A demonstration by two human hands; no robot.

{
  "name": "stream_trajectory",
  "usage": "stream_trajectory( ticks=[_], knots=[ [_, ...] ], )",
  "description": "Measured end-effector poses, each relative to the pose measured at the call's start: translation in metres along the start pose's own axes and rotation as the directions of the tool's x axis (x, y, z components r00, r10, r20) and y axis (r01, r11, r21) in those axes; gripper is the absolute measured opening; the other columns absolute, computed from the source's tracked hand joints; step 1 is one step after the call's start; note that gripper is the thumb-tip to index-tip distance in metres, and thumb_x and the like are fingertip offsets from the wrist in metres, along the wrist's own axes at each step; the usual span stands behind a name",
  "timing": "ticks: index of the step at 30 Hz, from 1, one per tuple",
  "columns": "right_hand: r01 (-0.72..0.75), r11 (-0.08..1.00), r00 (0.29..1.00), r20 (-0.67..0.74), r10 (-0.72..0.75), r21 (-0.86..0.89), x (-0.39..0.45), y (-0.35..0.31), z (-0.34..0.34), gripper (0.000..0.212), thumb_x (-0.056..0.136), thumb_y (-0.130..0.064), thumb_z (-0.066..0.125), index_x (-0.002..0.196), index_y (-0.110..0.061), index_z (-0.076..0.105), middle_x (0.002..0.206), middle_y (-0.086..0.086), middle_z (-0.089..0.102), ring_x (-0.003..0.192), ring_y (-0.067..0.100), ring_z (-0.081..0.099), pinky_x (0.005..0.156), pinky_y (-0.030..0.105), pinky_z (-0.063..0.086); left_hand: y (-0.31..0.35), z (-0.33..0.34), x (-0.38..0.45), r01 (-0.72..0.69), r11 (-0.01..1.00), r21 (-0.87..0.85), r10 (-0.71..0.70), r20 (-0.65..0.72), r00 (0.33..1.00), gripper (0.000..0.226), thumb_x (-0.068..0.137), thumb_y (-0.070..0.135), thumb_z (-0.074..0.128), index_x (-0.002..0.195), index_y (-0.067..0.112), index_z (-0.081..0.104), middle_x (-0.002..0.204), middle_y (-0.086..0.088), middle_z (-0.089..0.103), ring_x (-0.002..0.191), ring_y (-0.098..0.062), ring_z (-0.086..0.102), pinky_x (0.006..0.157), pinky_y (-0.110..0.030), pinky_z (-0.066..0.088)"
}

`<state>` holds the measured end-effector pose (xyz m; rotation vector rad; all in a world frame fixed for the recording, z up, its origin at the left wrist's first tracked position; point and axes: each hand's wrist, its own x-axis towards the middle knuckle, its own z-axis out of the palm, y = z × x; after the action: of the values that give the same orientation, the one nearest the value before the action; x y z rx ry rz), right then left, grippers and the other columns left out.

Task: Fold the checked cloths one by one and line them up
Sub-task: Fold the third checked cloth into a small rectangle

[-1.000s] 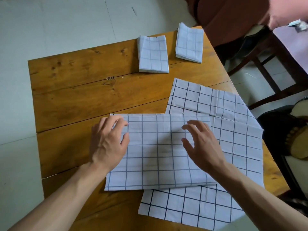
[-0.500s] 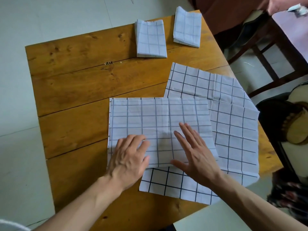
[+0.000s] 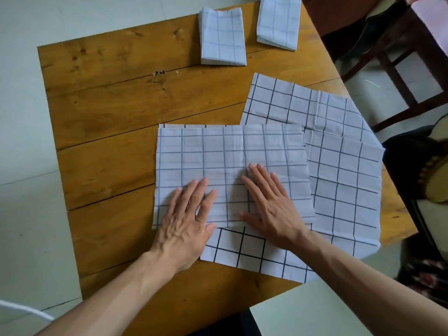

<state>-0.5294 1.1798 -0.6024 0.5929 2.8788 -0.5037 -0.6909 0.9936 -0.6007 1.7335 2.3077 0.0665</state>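
Note:
A white checked cloth (image 3: 230,154), folded in half, lies flat in the middle of the wooden table (image 3: 116,112). My left hand (image 3: 189,219) and my right hand (image 3: 271,207) both press flat on its near half, fingers straight. Under it, to the right, lies a pile of unfolded checked cloths (image 3: 339,166) that hangs over the table's right edge. At the far edge, two folded cloths stand side by side: one (image 3: 221,37) on the left, one (image 3: 278,23) on the right.
Bare table planks stretch to the left of the cloths. A dark wooden chair (image 3: 392,64) stands at the far right. A dark seat with a round cushion (image 3: 434,180) is close to the table's right edge. Pale floor surrounds the table.
Both hands slid from the far part of the folded cloth toward its near edge, smoothing it. The camera tilted closer over the table.

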Motion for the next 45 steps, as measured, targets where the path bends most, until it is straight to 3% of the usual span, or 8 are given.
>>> stream_trajectory(
  ticks=[10, 14, 20, 24, 30, 36, 40, 45],
  knots=[
    [0.056, 0.997, 0.998, 0.038, -0.055, -0.043, -0.012, 0.002, 0.009, 0.081, 0.097, -0.061, 0.039, 0.157, -0.016, 0.010, 0.165, 0.006, -0.002, 0.152, 0.021, -0.006, 0.122, 0.043, 0.006, -0.003, 0.006, 0.008, -0.054, 0.998, -0.017, 0.055, 0.053, 0.997, 0.075, 0.094, 0.038, 0.050, 0.158, 0.015, 0.018, 0.167, -0.010, 0.008, 0.154, -0.027, 0.007, 0.120, -0.047, 0.016],
    [-0.003, 0.998, 0.999, 0.046, 0.006, -0.068, -0.022, 0.015, 0.004, 0.082, 0.096, -0.068, 0.025, 0.157, -0.016, 0.007, 0.165, 0.007, -0.004, 0.152, 0.021, -0.007, 0.122, 0.042, 0.003, -0.014, 0.007, 0.009, -0.102, 0.994, 0.039, 0.099, 0.084, 0.992, 0.071, 0.096, 0.046, 0.034, 0.158, 0.016, 0.016, 0.167, -0.008, 0.007, 0.154, -0.026, 0.008, 0.120, -0.047, 0.017],
    [-0.105, 0.987, 0.989, 0.087, 0.116, -0.123, -0.046, 0.040, 0.001, 0.079, 0.096, -0.069, 0.021, 0.157, -0.024, -0.001, 0.164, 0.005, -0.012, 0.151, 0.023, -0.011, 0.121, 0.047, 0.001, -0.026, 0.007, 0.002, -0.103, 0.993, 0.065, 0.096, 0.107, 0.990, 0.071, 0.097, 0.051, 0.028, 0.159, 0.018, 0.015, 0.167, -0.006, 0.008, 0.153, -0.026, 0.010, 0.119, -0.050, 0.019],
    [-0.173, 0.976, 0.980, 0.076, 0.184, -0.130, -0.059, 0.052, -0.003, 0.067, 0.098, -0.062, 0.023, 0.156, -0.037, -0.001, 0.164, 0.003, -0.014, 0.150, 0.023, -0.017, 0.120, 0.050, -0.005, -0.042, 0.004, -0.009, -0.130, 0.989, 0.064, 0.122, 0.114, 0.986, 0.064, 0.103, 0.048, 0.008, 0.158, 0.018, 0.018, 0.167, -0.006, 0.009, 0.153, -0.026, 0.010, 0.119, -0.051, 0.019],
    [-0.227, 0.970, 0.971, 0.059, 0.233, -0.088, -0.070, 0.060, -0.006, 0.060, 0.099, -0.054, 0.016, 0.155, -0.041, -0.001, 0.164, 0.005, -0.014, 0.150, 0.022, -0.018, 0.120, 0.046, -0.007, -0.059, -0.003, -0.025, -0.111, 0.993, 0.051, 0.103, 0.136, 0.985, 0.063, 0.103, 0.046, 0.005, 0.158, 0.017, 0.018, 0.167, -0.006, 0.011, 0.153, -0.026, 0.013, 0.121, -0.050, 0.014],
    [-0.253, 0.966, 0.966, 0.038, 0.256, -0.059, -0.080, 0.067, -0.020, 0.056, 0.101, -0.042, 0.016, 0.156, -0.039, 0.005, 0.164, 0.006, -0.010, 0.150, 0.022, -0.016, 0.121, 0.045, -0.004, -0.069, -0.013, -0.036, -0.080, 0.997, -0.021, 0.082, 0.115, 0.990, 0.060, 0.095, 0.031, 0.036, 0.154, 0.018, 0.032, 0.165, -0.004, 0.020, 0.151, -0.023, 0.020, 0.121, -0.047, 0.018],
    [-0.285, 0.958, 0.959, -0.015, 0.284, -0.045, -0.072, 0.052, -0.024, 0.066, 0.098, -0.011, 0.045, 0.156, -0.028, 0.018, 0.165, 0.009, 0.001, 0.151, 0.022, -0.008, 0.123, 0.047, 0.009, -0.071, -0.024, -0.037, -0.083, 0.995, -0.059, 0.090, 0.124, 0.988, 0.054, 0.090, 0.030, 0.042, 0.140, 0.015, 0.052, 0.157, -0.008, 0.037, 0.140, -0.027, 0.040, 0.113, -0.045, 0.032],
    [-0.229, 0.971, 0.973, -0.028, 0.231, 0.063, -0.046, 0.011, -0.028, 0.050, 0.098, -0.034, 0.054, 0.146, -0.028, 0.041, 0.159, 0.003, 0.029, 0.148, 0.017, 0.021, 0.115, 0.038, 0.031, -0.069, -0.032, -0.031, -0.093, 0.994, -0.062, 0.100, 0.135, 0.986, 0.059, 0.070, 0.018, 0.070, 0.128, 0.014, 0.062, 0.147, -0.010, 0.049, 0.129, -0.029, 0.050, 0.103, -0.045, 0.044]
  ],
)
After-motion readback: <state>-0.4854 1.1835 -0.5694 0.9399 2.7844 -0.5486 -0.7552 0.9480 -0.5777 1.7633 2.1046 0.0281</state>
